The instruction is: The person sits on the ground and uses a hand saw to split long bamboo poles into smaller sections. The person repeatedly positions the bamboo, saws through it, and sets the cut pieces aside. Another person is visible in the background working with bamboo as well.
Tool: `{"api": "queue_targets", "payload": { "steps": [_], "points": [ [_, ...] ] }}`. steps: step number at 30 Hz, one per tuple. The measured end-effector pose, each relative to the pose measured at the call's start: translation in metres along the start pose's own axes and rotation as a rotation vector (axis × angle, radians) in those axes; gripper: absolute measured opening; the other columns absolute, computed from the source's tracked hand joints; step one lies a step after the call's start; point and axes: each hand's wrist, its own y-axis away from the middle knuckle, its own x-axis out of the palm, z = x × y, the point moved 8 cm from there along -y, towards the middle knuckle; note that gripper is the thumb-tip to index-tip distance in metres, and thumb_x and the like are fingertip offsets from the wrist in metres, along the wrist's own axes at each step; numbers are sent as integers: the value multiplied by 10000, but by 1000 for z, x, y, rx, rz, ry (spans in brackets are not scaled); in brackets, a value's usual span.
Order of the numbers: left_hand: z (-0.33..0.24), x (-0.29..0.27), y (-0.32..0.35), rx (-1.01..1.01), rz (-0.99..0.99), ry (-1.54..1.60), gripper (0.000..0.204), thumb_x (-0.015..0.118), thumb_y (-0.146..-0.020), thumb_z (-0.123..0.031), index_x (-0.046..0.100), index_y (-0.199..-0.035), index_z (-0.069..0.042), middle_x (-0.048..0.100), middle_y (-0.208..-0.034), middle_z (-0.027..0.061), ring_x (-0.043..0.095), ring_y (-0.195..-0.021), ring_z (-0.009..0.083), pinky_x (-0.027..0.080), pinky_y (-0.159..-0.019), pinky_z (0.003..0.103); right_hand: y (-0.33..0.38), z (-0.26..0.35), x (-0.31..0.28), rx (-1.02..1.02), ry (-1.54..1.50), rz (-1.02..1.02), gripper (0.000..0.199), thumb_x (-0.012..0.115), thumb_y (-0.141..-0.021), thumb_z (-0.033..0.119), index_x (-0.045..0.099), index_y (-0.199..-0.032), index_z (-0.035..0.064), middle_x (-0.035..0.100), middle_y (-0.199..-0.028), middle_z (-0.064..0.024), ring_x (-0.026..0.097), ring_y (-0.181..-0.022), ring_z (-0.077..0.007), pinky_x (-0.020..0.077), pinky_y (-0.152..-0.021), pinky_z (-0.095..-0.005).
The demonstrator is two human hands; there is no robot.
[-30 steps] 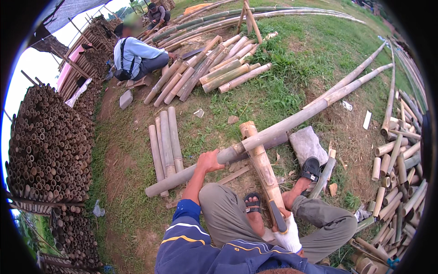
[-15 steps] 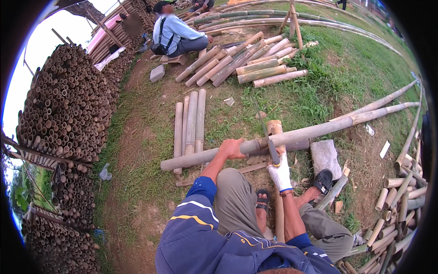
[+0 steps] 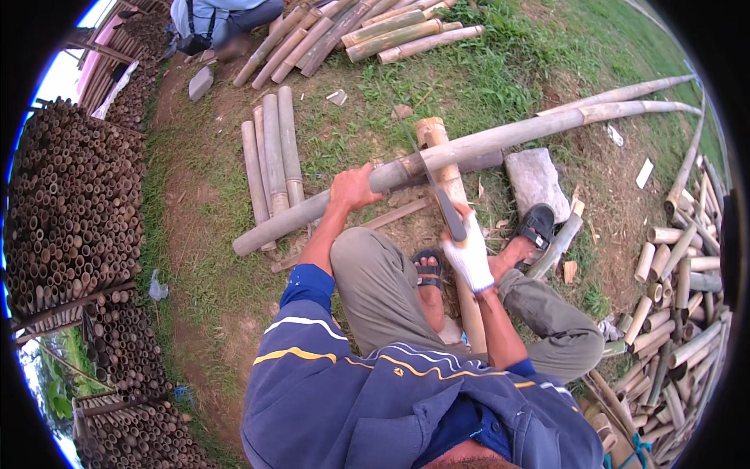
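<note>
My left hand [image 3: 353, 187] is wrapped over a long bamboo pole [image 3: 516, 139], left of a dark node. The pole slants from near left to far right. In a white glove, my right hand [image 3: 469, 258] closes on the handle of a hand saw [image 3: 415, 146]. Its thin blade crosses the pole beside that node; how deep it sits in the bamboo, I cannot tell. Beneath the pole a thicker bamboo piece [image 3: 432, 131] runs back between my legs and supports it. Part of that piece is hidden by my gloved hand.
Several cut bamboo lengths [image 3: 273, 148] lie at the left, with a larger pile [image 3: 391, 35] beyond. A person [image 3: 219, 16] sits at the far left. Stacked bamboo [image 3: 66, 203] lines the left side. A stone block [image 3: 537, 184] lies by my right foot; bamboo offcuts [image 3: 680, 313] heap at right.
The saw's handle has come back toward me, away from the pole, with my right hand on it. My left hand stays on the pole. The view has tilted downward.
</note>
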Motion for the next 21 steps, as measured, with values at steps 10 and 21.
{"api": "queue_targets", "payload": {
  "steps": [10,21],
  "points": [
    [29,7,-5,11,42,-6,808,868,-743,-548,672,-1406,-130,805,-1122,231,769,-1072,427,603,-968,531,75,21,-16,142,-32,70,595,649,-908,-59,530,-1479,61,639,-1104,-84,632,-944,-179,536,-881,-331],
    [9,4,-2,-9,33,5,771,902,-758,-527,672,-1379,-133,804,-1120,232,766,-1089,430,605,-975,534,11,-19,6,43,-3,24,603,681,-907,-30,519,-1481,62,629,-1116,-108,624,-934,-201,533,-893,-325]
  ]
}}
